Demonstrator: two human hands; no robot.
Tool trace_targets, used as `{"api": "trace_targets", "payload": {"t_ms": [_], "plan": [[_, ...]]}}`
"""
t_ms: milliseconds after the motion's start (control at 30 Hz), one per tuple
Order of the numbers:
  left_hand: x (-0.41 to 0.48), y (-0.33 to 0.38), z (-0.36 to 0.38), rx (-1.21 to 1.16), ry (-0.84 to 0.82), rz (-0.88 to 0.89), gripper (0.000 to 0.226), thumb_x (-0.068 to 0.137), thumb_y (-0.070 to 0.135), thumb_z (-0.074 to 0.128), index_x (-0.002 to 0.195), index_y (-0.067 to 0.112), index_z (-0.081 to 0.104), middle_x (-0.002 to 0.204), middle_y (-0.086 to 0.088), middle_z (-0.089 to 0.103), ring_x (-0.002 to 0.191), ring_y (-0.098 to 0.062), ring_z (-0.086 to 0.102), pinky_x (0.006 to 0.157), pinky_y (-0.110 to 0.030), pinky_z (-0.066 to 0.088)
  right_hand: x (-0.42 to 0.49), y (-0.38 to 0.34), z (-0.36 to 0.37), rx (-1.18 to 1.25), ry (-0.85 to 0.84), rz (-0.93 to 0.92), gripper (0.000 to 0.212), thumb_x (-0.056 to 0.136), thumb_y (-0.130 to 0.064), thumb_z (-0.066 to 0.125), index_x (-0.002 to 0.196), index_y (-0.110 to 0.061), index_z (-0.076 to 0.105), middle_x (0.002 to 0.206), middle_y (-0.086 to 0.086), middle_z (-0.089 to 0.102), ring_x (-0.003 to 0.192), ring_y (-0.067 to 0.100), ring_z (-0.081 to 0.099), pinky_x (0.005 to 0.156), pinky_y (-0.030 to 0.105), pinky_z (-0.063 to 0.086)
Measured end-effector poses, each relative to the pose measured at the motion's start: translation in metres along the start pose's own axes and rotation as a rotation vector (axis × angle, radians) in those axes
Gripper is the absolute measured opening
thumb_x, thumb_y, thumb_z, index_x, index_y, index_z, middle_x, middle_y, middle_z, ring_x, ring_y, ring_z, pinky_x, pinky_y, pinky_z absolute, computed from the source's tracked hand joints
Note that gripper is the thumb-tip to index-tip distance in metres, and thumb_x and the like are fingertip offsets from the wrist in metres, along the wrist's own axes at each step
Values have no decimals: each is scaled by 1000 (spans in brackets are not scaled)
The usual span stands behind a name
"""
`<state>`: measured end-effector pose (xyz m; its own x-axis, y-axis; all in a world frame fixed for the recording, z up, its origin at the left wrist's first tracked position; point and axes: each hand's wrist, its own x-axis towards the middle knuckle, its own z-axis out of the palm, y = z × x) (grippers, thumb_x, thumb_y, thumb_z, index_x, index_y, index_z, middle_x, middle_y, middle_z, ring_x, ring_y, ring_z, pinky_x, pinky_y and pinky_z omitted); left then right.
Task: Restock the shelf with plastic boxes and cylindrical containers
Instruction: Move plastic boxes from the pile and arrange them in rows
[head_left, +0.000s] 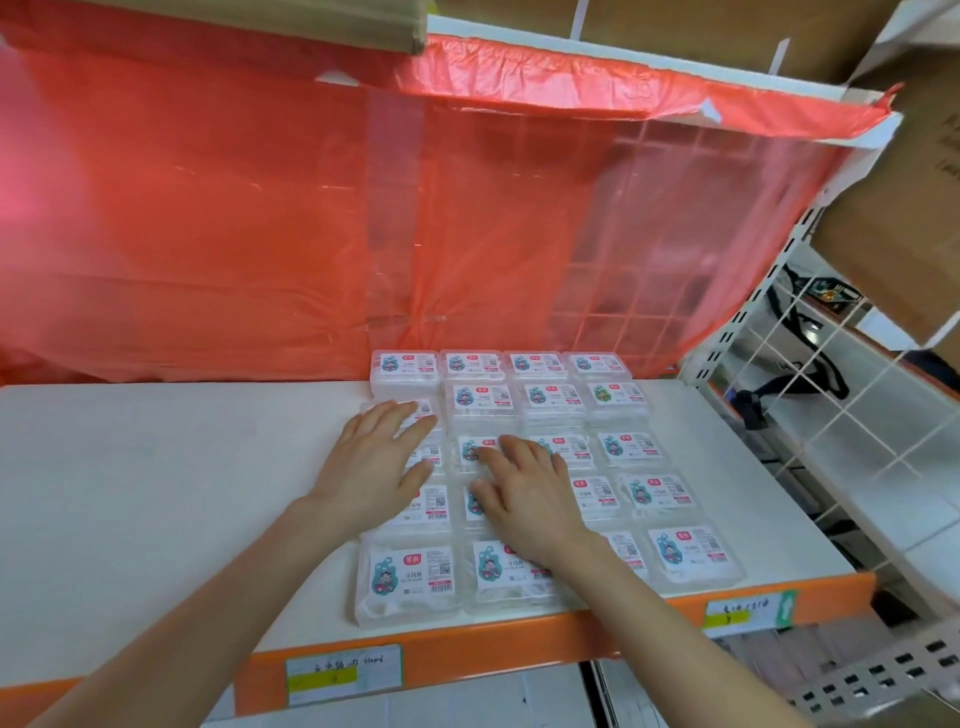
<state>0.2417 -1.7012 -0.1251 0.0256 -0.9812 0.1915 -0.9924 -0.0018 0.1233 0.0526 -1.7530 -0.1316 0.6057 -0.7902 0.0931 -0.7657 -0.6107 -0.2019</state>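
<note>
- plastic boxes (696, 558): clear, flat, labelled on top, laid in a tight grid on the right half of the shelf (156, 493), from the orange front lip (467, 644) back to the red plastic sheet (208, 208).
- left grip (374, 462): wide, fingers straight, palm down on the boxes of the leftmost column.
- right grip (524, 499): wide, fingers spread flat across boxes near the grid's middle; holds nothing.
- cylindrical containers: none in view.
- handling, judged: the boxes look light, stiff-walled and thin-lidded, with slick skins that should slide readily on the smooth shelf.
- hold, judged: pinch each box across two opposite side walls, not the lid; to align a row, press flat from above and push.
- risk, judged: hard pressure could buckle a lid or skid neighbouring boxes out of line.
</note>
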Motion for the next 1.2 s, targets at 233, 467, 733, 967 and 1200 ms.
{"api": "trace_targets", "payload": {"t_ms": [233, 467, 733, 967, 1200], "plan": [[-21, 13, 1, -69, 106, -69, 52, 90, 34, 53, 138, 18, 42, 144, -12, 36, 136, -30, 25, 109, -41, 23, 0, 0, 3, 5, 18, 4, 42, 96, -41, 34, 136, -29, 40, 142, -1, 34, 130, 20, 27, 106, 40, 18], [-11, 8, 8, -96, 50, -78, 57, 93, 40, 43, 145, 22, 27, 153, -3, 18, 141, -21, 7, 113, -35, 14, 0, 0, 1, 7, 17, 12, 42, 96, -41, 33, 137, -29, 39, 142, -2, 35, 130, 20, 28, 107, 40, 18], [0, 2, 7, -124, -15, -104, 58, 95, 40, 40, 146, 21, 20, 156, -1, 10, 143, -17, -1, 113, -34, 11, -1, -1, 2, 0, 19, 19, 42, 96, -40, 34, 136, -28, 40, 142, -3, 35, 129, 19, 29, 107, 39, 17], [3, -1, 4, -142, -40, -87, 58, 95, 39, 40, 146, 20, 22, 155, -1, 10, 143, -17, -1, 114, -35, 13, 0, -1, 2, 14, 21, 19, 41, 96, -40, 34, 135, -28, 41, 141, -2, 37, 129, 20, 30, 107, 39, 17], [-6, -4, -6, -169, -3, -86, 55, 94, 35, 46, 144, 19, 29, 153, -2, 18, 141, -18, 10, 113, -34, 15, 1, -3, -1, 16, -24, 19, 42, 96, -40, 34, 136, -28, 40, 141, -2, 36, 130, 19, 28, 108, 41, 19]]}}
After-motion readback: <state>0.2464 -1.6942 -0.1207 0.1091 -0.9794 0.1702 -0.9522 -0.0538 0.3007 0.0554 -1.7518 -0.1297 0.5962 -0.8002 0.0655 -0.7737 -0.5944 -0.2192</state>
